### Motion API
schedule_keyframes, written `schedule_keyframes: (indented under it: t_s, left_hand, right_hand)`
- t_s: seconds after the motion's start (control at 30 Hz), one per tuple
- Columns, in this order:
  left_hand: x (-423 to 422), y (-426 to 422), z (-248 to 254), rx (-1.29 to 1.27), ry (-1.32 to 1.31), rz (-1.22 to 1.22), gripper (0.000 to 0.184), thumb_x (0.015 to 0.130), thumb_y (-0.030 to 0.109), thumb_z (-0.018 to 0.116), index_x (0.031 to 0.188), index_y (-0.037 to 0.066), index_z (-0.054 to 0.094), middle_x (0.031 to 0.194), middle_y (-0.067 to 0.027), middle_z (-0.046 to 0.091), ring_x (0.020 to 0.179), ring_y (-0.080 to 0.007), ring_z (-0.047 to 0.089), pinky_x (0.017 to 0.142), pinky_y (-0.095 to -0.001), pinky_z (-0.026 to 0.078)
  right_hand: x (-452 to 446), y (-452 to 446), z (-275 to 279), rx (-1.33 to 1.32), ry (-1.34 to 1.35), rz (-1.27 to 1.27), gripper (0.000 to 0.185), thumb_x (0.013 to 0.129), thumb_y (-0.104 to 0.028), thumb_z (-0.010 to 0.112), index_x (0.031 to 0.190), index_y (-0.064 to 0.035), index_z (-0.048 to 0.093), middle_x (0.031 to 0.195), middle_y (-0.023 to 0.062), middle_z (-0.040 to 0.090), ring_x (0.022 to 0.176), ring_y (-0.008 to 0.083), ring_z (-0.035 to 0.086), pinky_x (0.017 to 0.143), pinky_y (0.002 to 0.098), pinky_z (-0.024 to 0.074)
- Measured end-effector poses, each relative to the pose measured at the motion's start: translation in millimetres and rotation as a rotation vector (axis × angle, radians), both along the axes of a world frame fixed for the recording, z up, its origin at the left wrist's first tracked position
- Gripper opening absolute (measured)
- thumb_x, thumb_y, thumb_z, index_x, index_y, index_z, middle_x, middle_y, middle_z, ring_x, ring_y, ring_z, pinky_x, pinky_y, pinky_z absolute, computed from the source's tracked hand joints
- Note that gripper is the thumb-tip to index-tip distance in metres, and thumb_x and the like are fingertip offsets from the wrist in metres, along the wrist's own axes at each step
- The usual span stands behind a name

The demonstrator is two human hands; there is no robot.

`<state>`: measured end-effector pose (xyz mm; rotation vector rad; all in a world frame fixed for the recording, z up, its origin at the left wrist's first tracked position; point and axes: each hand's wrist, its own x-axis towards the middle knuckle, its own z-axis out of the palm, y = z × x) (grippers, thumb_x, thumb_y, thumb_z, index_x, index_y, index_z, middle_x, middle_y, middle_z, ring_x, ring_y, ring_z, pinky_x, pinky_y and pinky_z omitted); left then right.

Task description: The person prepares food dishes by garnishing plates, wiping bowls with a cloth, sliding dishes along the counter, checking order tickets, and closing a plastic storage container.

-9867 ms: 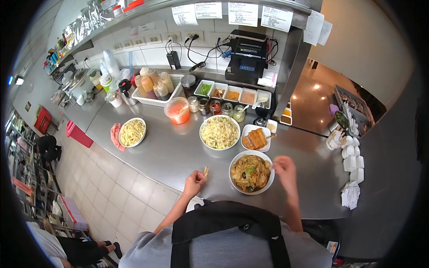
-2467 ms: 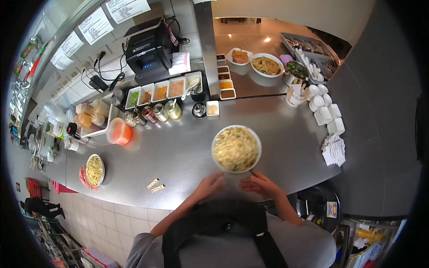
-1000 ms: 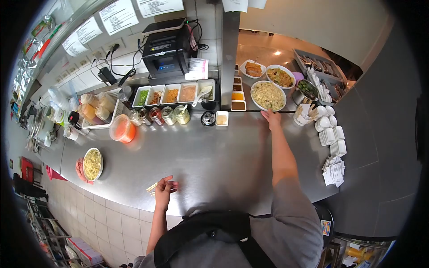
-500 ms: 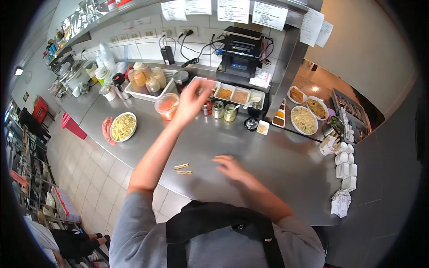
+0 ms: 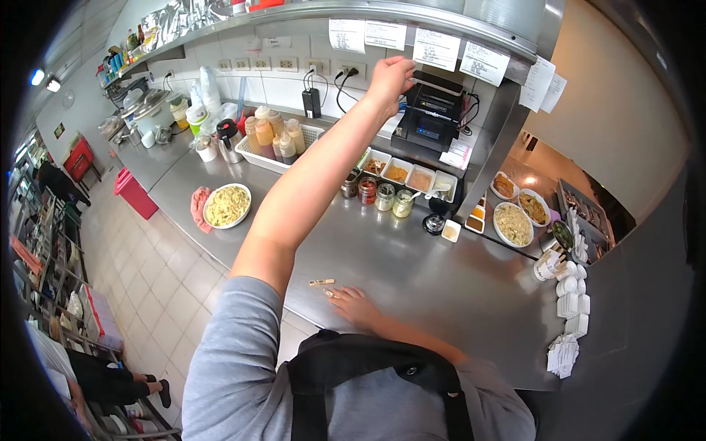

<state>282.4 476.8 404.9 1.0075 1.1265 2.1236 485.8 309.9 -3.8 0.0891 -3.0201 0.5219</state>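
Observation:
My left hand (image 5: 393,79) is raised to the row of paper slips under the shelf, beside the lower left of a printed slip (image 5: 437,49). Its fingers are curled together; whatever they hold, if anything, is too small to make out. Low over the steel counter, my right hand (image 5: 357,307) has its fingertips on a wooden clothespin (image 5: 328,292), covering part of it. Another clothespin (image 5: 322,282) lies just beyond, apart from the fingers. A black printer (image 5: 430,114) stands below my left hand.
On the counter are a bowl of yellowish food (image 5: 227,206), a basket of squeeze bottles (image 5: 276,158), small jars (image 5: 384,197) and trays of toppings (image 5: 398,172). More filled bowls (image 5: 513,224) stand at the right. A person (image 5: 110,378) is at lower left.
My left hand has risen from above the jars to the slips. My right hand has moved left onto a clothespin. The view has shifted slightly.

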Motion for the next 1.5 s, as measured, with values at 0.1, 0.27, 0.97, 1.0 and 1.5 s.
schedule_keyframes:
  t_s: [0.1,0.27,0.97,1.0,1.5]
  left_hand:
    - [1.1,19.8,1.3,-0.029,-0.184,-0.133,0.042,0.078,0.018,0.069,0.112,-0.001,0.052,0.102,-0.0081,0.060,0.092,-0.0156,0.056,0.076,-0.0290,0.045]
    - [17.8,24.9,1.3,-0.042,-0.085,-0.188,0.049,0.083,0.025,0.068,0.122,0.003,0.050,0.118,-0.0084,0.054,0.113,-0.0194,0.049,0.088,-0.0320,0.042]
    - [104.0,61.8,0.0,0.120,-0.266,-0.340,0.012,0.084,0.013,0.066,0.084,0.006,0.056,0.083,-0.0020,0.062,0.077,-0.0111,0.061,0.064,-0.0205,0.047]
    - [102.8,62.1,2.0,0.118,-0.267,-0.337,0.012,0.084,0.013,0.066,0.084,0.006,0.056,0.083,-0.0020,0.062,0.077,-0.0111,0.061,0.064,-0.0205,0.047]
    - [39.1,58.5,-17.0,0.354,-0.483,-0.206,0.045,0.080,0.030,0.072,0.109,0.006,0.049,0.106,-0.0081,0.056,0.097,-0.0182,0.054,0.084,-0.0306,0.048]
  right_hand:
    - [9.4,1.0,0.3,-0.120,0.074,-0.037,0.033,0.090,-0.027,0.050,0.118,-0.0114,0.058,0.135,0.0104,0.045,0.122,0.0308,0.041,0.102,0.0454,0.0310]
    - [30.6,-2.9,-0.8,-0.267,0.334,-0.221,0.024,0.086,-0.017,0.054,0.106,-0.0080,0.063,0.124,0.0159,0.051,0.113,0.0321,0.048,0.094,0.0431,0.0395]
    - [46.5,13.4,-2.8,-0.403,0.216,-0.158,0.034,0.083,-0.008,0.052,0.116,-0.0098,0.059,0.133,0.0177,0.044,0.118,0.0349,0.044,0.100,0.0407,0.0360]
    - [46.8,12.8,-2.2,-0.405,0.215,-0.156,0.034,0.083,-0.008,0.052,0.116,-0.0098,0.059,0.133,0.0177,0.044,0.118,0.0349,0.044,0.100,0.0407,0.0360]
    - [47.4,13.3,2.7,-0.383,0.266,-0.170,0.035,0.080,-0.006,0.054,0.114,-0.0102,0.060,0.131,0.0170,0.046,0.115,0.0346,0.047,0.097,0.0427,0.0382]
